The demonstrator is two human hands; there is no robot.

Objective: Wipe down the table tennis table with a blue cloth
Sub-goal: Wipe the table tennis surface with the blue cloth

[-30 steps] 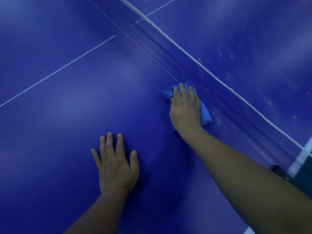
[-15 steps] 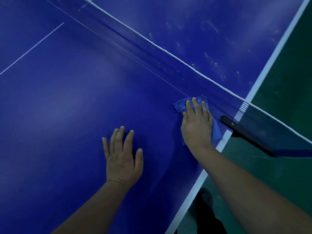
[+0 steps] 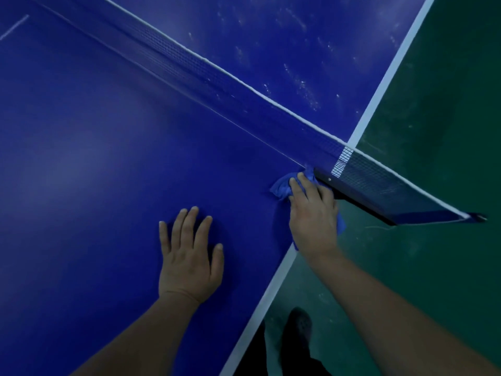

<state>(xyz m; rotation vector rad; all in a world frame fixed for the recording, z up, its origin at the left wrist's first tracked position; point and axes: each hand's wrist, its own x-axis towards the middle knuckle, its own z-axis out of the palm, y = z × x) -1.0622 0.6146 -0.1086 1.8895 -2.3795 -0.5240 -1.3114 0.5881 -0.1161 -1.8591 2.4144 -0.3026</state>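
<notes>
The blue table tennis table (image 3: 95, 158) fills the left and middle of the head view. A crumpled blue cloth (image 3: 280, 189) lies at the table's right edge, right by the foot of the net (image 3: 217, 74). My right hand (image 3: 314, 218) presses flat on the cloth with its fingers stretched toward the net clamp (image 3: 352, 194). Part of the cloth sticks out past the table edge under my palm. My left hand (image 3: 187, 256) rests flat on the bare table, fingers spread, a hand's width left of the cloth.
The net runs diagonally from upper left to the black clamp overhanging the right edge. Beyond the net the far half shows white specks (image 3: 301, 85). A white sideline (image 3: 271, 286) marks the table edge; green floor (image 3: 433, 267) and my dark shoe (image 3: 296, 329) lie past it.
My right hand has slid the cloth along the net to the right, reaching the table's side edge and the clamp. My left hand has followed rightward, still flat on the table.
</notes>
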